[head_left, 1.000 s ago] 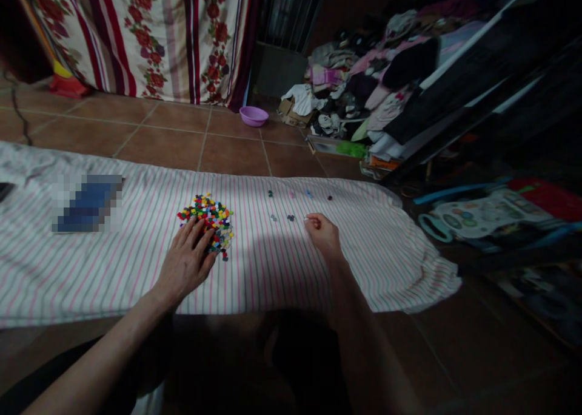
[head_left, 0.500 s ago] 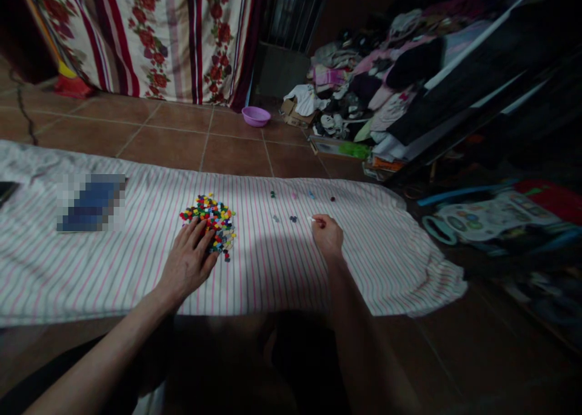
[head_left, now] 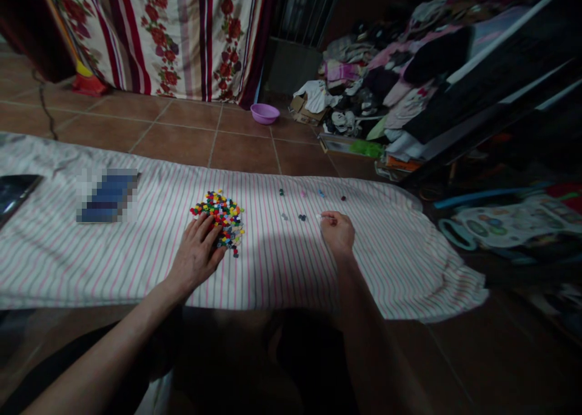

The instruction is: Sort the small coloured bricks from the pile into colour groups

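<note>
Pinched between the closed fingertips of the right hand [head_left: 340, 233], a small white piece [head_left: 319, 216] appears to be held. Spread fingers of the left hand [head_left: 196, 252] are rested on the multicoloured pile [head_left: 230, 212], perhaps to steady it. Small clusters [head_left: 302, 218] are spaced across the striped cloth [head_left: 282, 275], presumably keeping colours distinct. Beyond, a purple basin [head_left: 264, 114] is seen.

No readable text, no legible labels or brands, no numbers or signs
</note>
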Available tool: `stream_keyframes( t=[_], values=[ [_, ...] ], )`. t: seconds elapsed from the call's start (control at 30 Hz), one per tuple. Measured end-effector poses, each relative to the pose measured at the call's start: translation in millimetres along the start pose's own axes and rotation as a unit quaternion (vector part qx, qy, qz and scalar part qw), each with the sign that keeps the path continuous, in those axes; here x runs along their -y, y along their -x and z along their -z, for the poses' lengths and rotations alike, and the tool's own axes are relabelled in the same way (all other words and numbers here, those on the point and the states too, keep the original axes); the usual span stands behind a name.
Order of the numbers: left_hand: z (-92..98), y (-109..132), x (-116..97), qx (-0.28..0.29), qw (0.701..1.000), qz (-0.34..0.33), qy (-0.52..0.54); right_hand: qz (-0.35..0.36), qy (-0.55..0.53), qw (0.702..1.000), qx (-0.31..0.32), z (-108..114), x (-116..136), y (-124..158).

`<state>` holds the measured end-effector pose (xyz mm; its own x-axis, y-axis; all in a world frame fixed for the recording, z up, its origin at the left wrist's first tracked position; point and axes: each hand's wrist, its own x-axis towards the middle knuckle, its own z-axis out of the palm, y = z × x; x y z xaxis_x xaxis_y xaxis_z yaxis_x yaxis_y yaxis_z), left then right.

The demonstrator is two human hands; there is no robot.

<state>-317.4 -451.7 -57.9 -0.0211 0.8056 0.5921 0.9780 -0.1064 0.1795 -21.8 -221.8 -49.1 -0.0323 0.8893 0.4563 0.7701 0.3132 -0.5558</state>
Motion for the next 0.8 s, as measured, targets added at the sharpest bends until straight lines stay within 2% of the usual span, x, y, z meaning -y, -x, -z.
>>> stream_keyframes(
  t=[0.17,0.43,0.8],
  values=[
    [0.7,2,1,0.003,1.000,0.018,-0.010,0.058,-0.044,0.997,0.003,-6,24,5],
    [4.2,3,2,0.028,0.997,0.062,-0.027,0.162,-0.099,0.979,0.070,-23,71,28],
    [4.9,9,9,0.032,0.997,0.072,0.005,0.276,-0.154,0.921,0.230,-38,122,78]
  ],
)
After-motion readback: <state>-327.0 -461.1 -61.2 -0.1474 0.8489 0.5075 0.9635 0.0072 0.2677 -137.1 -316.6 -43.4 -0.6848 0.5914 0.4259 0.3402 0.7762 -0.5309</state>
